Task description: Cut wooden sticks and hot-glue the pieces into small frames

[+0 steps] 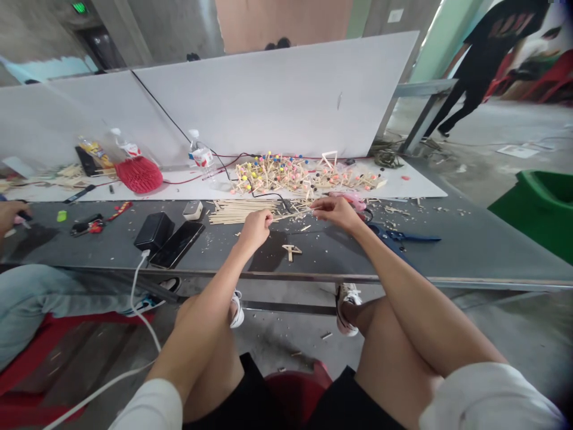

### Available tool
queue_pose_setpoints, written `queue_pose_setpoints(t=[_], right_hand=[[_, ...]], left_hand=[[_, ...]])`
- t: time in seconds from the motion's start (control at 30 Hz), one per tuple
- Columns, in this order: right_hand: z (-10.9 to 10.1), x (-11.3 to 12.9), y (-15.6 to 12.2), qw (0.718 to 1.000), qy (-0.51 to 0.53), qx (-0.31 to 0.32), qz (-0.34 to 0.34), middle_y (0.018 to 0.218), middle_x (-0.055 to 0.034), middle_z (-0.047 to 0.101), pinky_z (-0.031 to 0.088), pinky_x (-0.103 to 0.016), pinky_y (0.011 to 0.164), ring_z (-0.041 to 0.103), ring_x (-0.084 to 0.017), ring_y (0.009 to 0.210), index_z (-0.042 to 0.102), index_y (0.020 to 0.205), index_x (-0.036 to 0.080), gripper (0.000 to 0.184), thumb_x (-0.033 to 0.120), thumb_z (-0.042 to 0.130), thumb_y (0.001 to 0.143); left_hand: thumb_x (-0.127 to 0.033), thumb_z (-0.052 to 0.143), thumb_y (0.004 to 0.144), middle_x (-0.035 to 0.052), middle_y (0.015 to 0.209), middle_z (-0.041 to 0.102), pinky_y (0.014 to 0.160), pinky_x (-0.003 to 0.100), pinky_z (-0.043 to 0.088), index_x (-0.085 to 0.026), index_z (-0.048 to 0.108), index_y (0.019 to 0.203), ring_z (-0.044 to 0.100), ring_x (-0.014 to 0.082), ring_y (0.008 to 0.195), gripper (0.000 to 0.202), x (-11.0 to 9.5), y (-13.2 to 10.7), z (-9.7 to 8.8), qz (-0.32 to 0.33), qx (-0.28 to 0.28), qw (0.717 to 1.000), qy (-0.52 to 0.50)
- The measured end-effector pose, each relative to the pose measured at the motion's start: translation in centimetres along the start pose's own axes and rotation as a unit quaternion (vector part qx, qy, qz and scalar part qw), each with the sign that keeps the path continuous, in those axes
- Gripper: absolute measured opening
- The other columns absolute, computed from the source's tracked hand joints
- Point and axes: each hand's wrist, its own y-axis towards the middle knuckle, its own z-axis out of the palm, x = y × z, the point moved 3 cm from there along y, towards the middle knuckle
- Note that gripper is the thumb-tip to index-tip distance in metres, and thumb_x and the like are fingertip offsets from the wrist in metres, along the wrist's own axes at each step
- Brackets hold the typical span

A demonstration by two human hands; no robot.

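Observation:
My left hand (256, 229) is closed, its thumb and fingers pinched on one end of a thin wooden stick (290, 214). The stick runs across to my right hand (336, 213), whose fingertips close on its other end. A small joined piece of wood strips (291, 251) lies on the dark table just below the hands. Behind my left hand is a row of loose wooden sticks (228, 210). Beyond my right hand lies a pink tool (353, 200), partly hidden by the hand. A heap of small stick models with coloured balls (277, 173) stands behind both hands.
To the right lies a blue-handled tool (416, 237). At left are a phone (178, 243), a black box (154, 231) with a white cable, a white cube (193, 209) and a red woven object (139, 175). Another person's hand (13, 216) shows far left. A green bin (535, 209) stands right.

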Motion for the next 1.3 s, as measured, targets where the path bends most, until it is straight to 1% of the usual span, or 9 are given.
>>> queue_pose_setpoints(t=[0.07, 0.13, 0.23, 0.33, 0.47, 0.6, 0.83, 1.07, 1.3], right_hand=[[-0.2, 0.3, 0.0, 1.0, 0.017, -0.004, 0.005, 0.068, -0.0026, 0.069, 0.045, -0.027, 0.056, 0.057, -0.013, 0.057, 0.075, 0.086, 0.015, 0.027, 0.038, 0.073, 0.072], [-0.9, 0.5, -0.2, 0.998, 0.026, -0.048, 0.022, 0.066, -0.0028, 0.069, 0.044, -0.026, 0.052, 0.055, -0.012, 0.054, 0.073, 0.079, 0.015, 0.025, 0.039, 0.074, 0.072], [-2.6, 0.8, -0.9, 0.983, 0.071, -0.156, 0.06, 0.068, -0.0034, 0.069, 0.042, -0.023, 0.047, 0.053, -0.01, 0.051, 0.071, 0.079, 0.015, 0.024, 0.037, 0.075, 0.069], [-4.6, 1.1, -2.1, 0.952, 0.117, -0.274, 0.071, 0.069, -0.0038, 0.07, 0.042, -0.021, 0.045, 0.052, -0.009, 0.049, 0.07, 0.075, 0.015, 0.017, 0.031, 0.073, 0.07], [-6.3, 1.0, -3.4, 0.912, 0.158, -0.365, 0.098, 0.063, -0.0034, 0.068, 0.043, -0.02, 0.046, 0.053, -0.008, 0.048, 0.067, 0.068, 0.015, 0.01, 0.024, 0.068, 0.072], [-6.5, 1.0, -3.7, 0.91, 0.157, -0.368, 0.104, 0.062, -0.0032, 0.068, 0.045, -0.019, 0.046, 0.054, -0.008, 0.046, 0.065, 0.067, 0.015, 0.012, 0.025, 0.069, 0.073], [-7.1, 0.1, -3.5, 0.896, 0.155, -0.406, 0.093, 0.063, -0.0041, 0.07, 0.045, -0.018, 0.042, 0.055, -0.009, 0.044, 0.065, 0.069, 0.014, 0.012, 0.023, 0.066, 0.077], [-9.3, -2.1, -3.6, 0.815, 0.185, -0.544, 0.072, 0.073, -0.0032, 0.072, 0.047, -0.018, 0.044, 0.062, -0.01, 0.051, 0.06, 0.079, 0.017, 0.008, 0.02, 0.056, 0.085], [-11.9, -2.8, -5.2, 0.73, 0.167, -0.659, 0.066, 0.093, -0.004, 0.072, 0.048, -0.018, 0.048, 0.065, -0.009, 0.059, 0.051, 0.092, 0.02, 0.008, 0.025, 0.044, 0.094]], left_hand=[[-0.005, 0.053, 0.081, 0.0056, 0.076, 0.067, 0.074, 0.03, 0.043, -0.016, 0.067, 0.084, 0.061, 0.0198, 0.075, 0.019, -0.1, -0.2, -0.1, -0.015, -0.015, 0.999, -0.035], [-0.011, 0.06, 0.081, 0.0066, 0.088, 0.069, 0.076, 0.03, 0.046, -0.016, 0.066, 0.107, 0.063, 0.0184, 0.078, 0.027, -0.1, -0.7, -0.3, -0.046, -0.003, 0.994, -0.102], [-0.027, 0.079, 0.07, 0.0088, 0.112, 0.066, 0.075, 0.03, 0.049, -0.021, 0.04, 0.144, 0.063, 0.0172, 0.08, 0.084, -0.7, -2.4, -0.3, -0.082, 0.112, 0.974, -0.18], [-0.035, 0.088, 0.058, 0.0104, 0.119, 0.064, 0.081, 0.033, 0.049, -0.022, 0.032, 0.15, 0.062, 0.021, 0.09, 0.108, -2.1, -4.4, 0.3, -0.061, 0.213, 0.96, -0.169], [-0.031, 0.088, 0.059, 0.0094, 0.117, 0.065, 0.089, 0.035, 0.046, -0.02, 0.043, 0.144, 0.061, 0.0242, 0.099, 0.096, -3.5, -5.2, 1.2, -0.024, 0.196, 0.971, -0.133], [-0.026, 0.085, 0.063, 0.0058, 0.102, 0.07, 0.081, 0.032, 0.046, -0.02, 0.056, 0.132, 0.063, 0.0216, 0.089, 0.076, -3.7, -4.5, 1.8, -0.009, 0.188, 0.972, -0.137], [-0.023, 0.081, 0.067, 0.0032, 0.088, 0.071, 0.07, 0.027, 0.046, -0.018, 0.056, 0.131, 0.063, 0.0174, 0.075, 0.069, -2.9, -3.6, 2.4, 0.005, 0.203, 0.964, -0.171], [-0.022, 0.074, 0.074, 0.0021, 0.08, 0.071, 0.067, 0.026, 0.047, -0.015, 0.056, 0.129, 0.064, 0.0164, 0.068, 0.057, -1.7, -3.5, 3.5, -0.021, 0.172, 0.971, -0.165], [-0.014, 0.068, 0.075, 0.002, 0.076, 0.071, 0.069, 0.026, 0.048, -0.014, 0.056, 0.13, 0.067, 0.0183, 0.071, 0.057, -0.6, -2.8, 1.4, -0.054, 0.126, 0.988, -0.073]])
